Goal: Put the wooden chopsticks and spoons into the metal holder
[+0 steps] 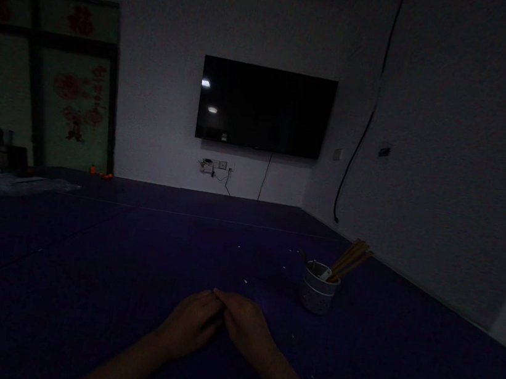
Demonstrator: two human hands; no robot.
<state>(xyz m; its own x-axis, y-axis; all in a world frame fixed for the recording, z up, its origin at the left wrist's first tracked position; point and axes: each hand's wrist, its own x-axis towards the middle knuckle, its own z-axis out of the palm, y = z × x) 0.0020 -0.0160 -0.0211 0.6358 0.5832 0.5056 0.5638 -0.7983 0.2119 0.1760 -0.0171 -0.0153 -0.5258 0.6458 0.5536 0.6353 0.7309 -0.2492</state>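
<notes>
My left hand (193, 320) and my right hand (248, 325) meet at the fingertips, low in the middle of the view, on a dark blue surface (156, 251). The fingers of both are bent and pressed together, and no object shows between them. Parts of the fingers are hidden and dim. To the right of my right hand, apart from it, stands a light perforated utensil holder (317, 298). Several wooden chopsticks (352, 260) lean out of it to the right, beside other utensils too dark to name.
Small white scraps (245, 282) are scattered over the blue surface. Crumpled clear plastic (20, 184) lies at the far left, and small orange objects (105, 176) at the back. A wall-mounted television (266, 107) hangs behind. A black cable (356, 150) runs down the right wall.
</notes>
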